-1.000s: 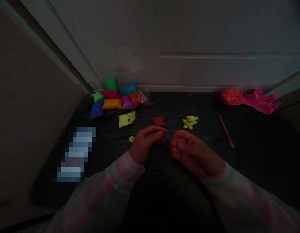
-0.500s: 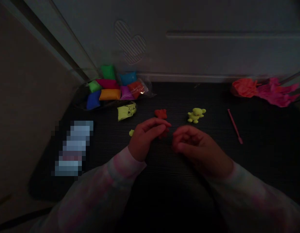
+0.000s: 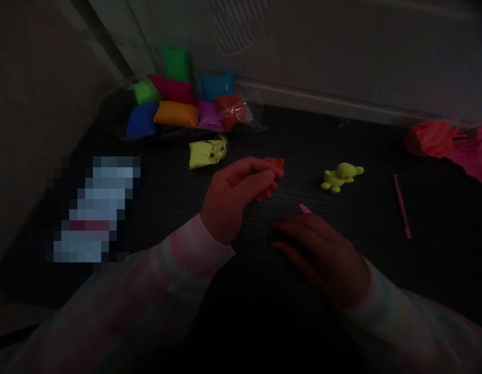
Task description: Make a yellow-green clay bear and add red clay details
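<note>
My left hand (image 3: 236, 197) is closed around a small red clay figure (image 3: 275, 165), pinched between thumb and fingers. Parts of the figure stick out above and below the fingertips; the rest is hidden. My right hand (image 3: 322, 254) is low over the dark table, thumb and fingers apart, with nothing visible between them. Just past its knuckles the pink tip of a tool (image 3: 304, 209) shows, the remainder covered by the hand. A yellow clay bear (image 3: 341, 177) sits beyond my right hand. The picture is dim.
An opened yellow clay packet (image 3: 202, 155) lies behind my left hand. Several coloured clay packets (image 3: 176, 114) fill a clear bag at the back left. A blurred-out bright screen (image 3: 100, 208) is at left. To the right are a pink stick tool (image 3: 402, 206) and crumpled orange-pink material (image 3: 431, 139).
My right hand has dropped and turned palm-down, away from my left, and a pink tool tip now shows beyond it. My left hand keeps the red figure. The view has shifted and tilted.
</note>
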`<state>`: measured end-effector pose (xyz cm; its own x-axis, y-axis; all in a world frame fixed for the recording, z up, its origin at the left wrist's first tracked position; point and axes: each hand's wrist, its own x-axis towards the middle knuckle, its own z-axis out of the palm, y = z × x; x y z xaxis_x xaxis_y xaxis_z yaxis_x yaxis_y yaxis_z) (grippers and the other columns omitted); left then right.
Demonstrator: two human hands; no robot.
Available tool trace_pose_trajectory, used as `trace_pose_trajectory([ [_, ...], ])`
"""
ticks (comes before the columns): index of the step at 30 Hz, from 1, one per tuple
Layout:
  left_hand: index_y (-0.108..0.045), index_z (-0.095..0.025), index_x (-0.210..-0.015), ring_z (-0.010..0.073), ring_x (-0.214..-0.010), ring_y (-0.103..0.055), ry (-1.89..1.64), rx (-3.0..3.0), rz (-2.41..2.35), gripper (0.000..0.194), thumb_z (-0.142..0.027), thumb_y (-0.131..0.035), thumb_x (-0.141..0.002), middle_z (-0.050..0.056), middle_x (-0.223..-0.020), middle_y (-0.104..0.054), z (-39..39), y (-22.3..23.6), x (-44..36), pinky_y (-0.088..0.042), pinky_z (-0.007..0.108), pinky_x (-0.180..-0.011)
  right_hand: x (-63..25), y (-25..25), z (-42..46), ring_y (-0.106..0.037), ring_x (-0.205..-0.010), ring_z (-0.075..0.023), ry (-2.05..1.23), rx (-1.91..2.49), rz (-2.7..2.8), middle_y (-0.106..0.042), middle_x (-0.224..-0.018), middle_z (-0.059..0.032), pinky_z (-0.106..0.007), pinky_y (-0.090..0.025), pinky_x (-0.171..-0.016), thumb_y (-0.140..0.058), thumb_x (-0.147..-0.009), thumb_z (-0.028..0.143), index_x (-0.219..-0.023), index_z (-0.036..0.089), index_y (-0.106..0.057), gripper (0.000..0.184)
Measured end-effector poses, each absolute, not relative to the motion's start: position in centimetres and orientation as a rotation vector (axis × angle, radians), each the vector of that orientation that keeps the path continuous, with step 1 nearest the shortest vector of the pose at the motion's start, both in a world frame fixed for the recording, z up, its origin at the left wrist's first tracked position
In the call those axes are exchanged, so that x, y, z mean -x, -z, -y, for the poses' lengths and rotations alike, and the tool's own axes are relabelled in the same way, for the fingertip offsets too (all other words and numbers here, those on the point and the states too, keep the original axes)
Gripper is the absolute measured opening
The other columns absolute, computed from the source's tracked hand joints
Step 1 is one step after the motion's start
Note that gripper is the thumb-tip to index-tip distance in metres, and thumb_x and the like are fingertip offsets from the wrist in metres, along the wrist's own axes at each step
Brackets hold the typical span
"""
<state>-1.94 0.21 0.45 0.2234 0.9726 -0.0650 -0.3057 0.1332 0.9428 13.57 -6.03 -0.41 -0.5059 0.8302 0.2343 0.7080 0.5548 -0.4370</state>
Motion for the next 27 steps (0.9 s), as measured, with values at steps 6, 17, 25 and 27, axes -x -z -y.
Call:
trace_pose_trajectory([
  [6, -0.061, -0.016, -0.066, 0.0059, -0.057, -0.049, -1.132, -0.971, -0.857, 0.011, -0.02, -0.052, -0.07, -0.002, -0.063, -0.055, -0.2, -0.6, 1.7, -0.036, 0.018, -0.05, -14.8, 0.1, 6.8, -0.049, -0.068, -0.0165, -0.116, 1.168, 2.578, -0.056, -0.077, -0.0057, -0.035, -0.045, -0.061, -0.051, -0.076, 0.027, -0.105, 0.018, -0.053, 0.031],
  [17, -0.061, -0.014, -0.067, 0.0056, -0.06, -0.049, -1.137, -0.963, -0.821, 0.012, -0.019, -0.051, -0.072, -0.002, -0.064, -0.056, -0.2, -0.8, 1.7, -0.037, 0.017, -0.052, -14.1, -0.2, 7.4, -0.044, -0.071, -0.0184, -0.013, 1.187, 2.738, -0.051, -0.085, -0.0049, -0.037, -0.036, -0.063, -0.04, -0.077, 0.048, -0.107, 0.03, -0.053, 0.037],
  [25, -0.061, -0.015, -0.066, 0.0066, -0.059, -0.049, -1.136, -0.966, -0.84, 0.013, -0.02, -0.051, -0.072, -0.002, -0.064, -0.056, -0.1, -0.9, 1.7, -0.036, 0.018, -0.05, -14.0, -0.2, 7.4, -0.044, -0.072, -0.0199, -0.029, 1.241, 2.739, -0.052, -0.086, -0.0068, -0.038, -0.036, -0.062, -0.04, -0.075, 0.051, -0.11, 0.025, -0.052, 0.046],
  [27, -0.061, -0.016, -0.066, 0.0069, -0.06, -0.049, -1.126, -0.968, -0.847, 0.013, -0.021, -0.051, -0.072, -0.002, -0.064, -0.056, -0.1, -0.9, 1.7, -0.037, 0.018, -0.05, -14.0, -0.2, 7.4, -0.044, -0.072, -0.0196, -0.06, 1.18, 2.754, -0.052, -0.085, -0.0059, -0.038, -0.036, -0.063, -0.041, -0.075, 0.05, -0.109, 0.026, -0.053, 0.043],
])
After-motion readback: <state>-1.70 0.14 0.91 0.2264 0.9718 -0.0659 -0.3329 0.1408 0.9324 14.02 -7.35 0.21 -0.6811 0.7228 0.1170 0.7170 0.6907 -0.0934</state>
